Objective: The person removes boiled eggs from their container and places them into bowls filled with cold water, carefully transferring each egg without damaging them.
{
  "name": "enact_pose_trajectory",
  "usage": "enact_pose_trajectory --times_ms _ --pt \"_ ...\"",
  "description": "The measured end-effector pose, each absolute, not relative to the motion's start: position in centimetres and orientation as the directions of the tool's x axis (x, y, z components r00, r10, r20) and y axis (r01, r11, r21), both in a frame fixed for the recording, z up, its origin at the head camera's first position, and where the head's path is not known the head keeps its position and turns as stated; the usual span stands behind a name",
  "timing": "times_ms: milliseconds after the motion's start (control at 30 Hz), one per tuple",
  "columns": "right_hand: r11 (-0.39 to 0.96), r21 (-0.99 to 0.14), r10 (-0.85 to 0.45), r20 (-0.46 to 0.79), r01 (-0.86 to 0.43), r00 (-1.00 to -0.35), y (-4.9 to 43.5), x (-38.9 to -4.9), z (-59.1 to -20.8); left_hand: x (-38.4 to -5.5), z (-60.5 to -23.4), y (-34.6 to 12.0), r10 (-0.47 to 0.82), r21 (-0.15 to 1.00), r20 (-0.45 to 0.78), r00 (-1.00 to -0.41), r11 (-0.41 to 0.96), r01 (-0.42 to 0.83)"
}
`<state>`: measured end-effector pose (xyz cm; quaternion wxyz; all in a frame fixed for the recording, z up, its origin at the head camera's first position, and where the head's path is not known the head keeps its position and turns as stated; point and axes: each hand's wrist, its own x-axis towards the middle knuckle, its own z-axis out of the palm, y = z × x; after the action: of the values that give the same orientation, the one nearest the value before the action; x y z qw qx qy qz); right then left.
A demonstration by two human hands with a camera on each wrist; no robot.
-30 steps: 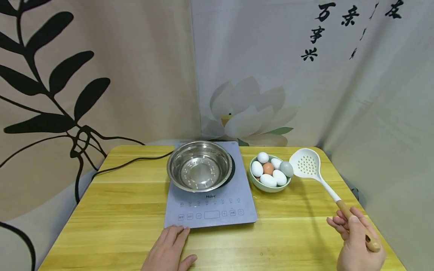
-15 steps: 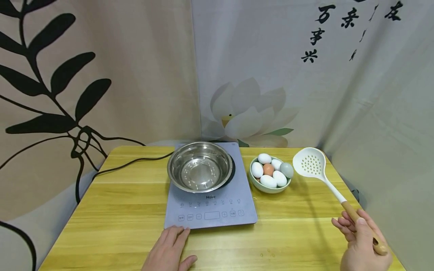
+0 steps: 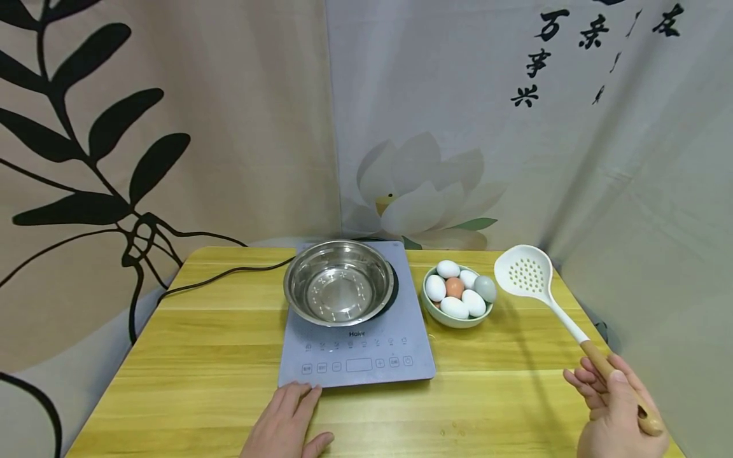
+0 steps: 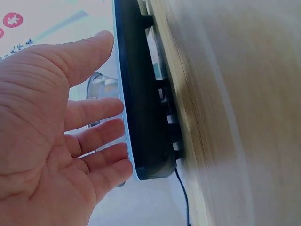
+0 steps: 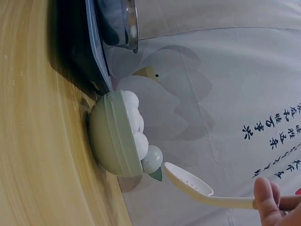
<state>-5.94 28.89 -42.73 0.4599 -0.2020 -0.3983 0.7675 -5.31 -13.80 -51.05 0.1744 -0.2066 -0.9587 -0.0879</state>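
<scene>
In the head view my right hand (image 3: 621, 407) grips the wooden handle of a white slotted spoon (image 3: 523, 272). Its perforated head hangs above the table, just right of a pale green bowl (image 3: 456, 322) heaped with white, brown and bluish eggs (image 3: 455, 287). My left hand (image 3: 286, 420) lies at the front left corner of a grey induction cooker (image 3: 366, 375), fingers fairly straight. From the left wrist, its fingertips (image 4: 115, 107) show at the cooker's edge. A stainless steel basin (image 3: 338, 316) stands on the cooker, with no food visible inside.
The wooden table (image 3: 200, 375) carries everything. A black cord (image 3: 229, 272) runs from the cooker off the table's left side. Printed cloth curtains (image 3: 435, 95) hang behind and to the right. A few water drops (image 3: 452, 431) dot the tabletop near the front.
The slotted spoon and my right hand have shifted right, so its head no longer overlaps the bluish egg in the head view. My left hand stays by the cooker.
</scene>
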Motion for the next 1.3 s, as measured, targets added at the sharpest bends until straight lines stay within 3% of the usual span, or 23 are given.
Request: enact_pose_trajectory --times_ms 500,733,967,1300 --pt "-0.283 -0.687 0.851 0.141 -0.669 -0.506 27.6 -6.0 -42.6 -5.2 -51.2 -13.7 0.360 0.102 0.404 -0.841 0.896 0.433" --pt "-0.240 -0.732 0.842 0.170 -0.638 -0.512 27.1 -5.9 -42.4 -5.2 -51.2 -13.7 0.361 0.107 0.414 -0.836 0.892 0.439" --pt "-0.180 -0.731 0.800 0.281 -0.658 -0.531 26.4 -5.7 -42.3 -5.2 -51.1 -13.7 0.367 0.104 0.392 -0.843 0.893 0.437" --pt "0.063 -0.898 0.716 0.344 -0.435 -0.607 25.2 -4.8 -41.6 -5.2 -50.8 -13.7 0.372 0.114 0.349 -0.860 0.894 0.433"
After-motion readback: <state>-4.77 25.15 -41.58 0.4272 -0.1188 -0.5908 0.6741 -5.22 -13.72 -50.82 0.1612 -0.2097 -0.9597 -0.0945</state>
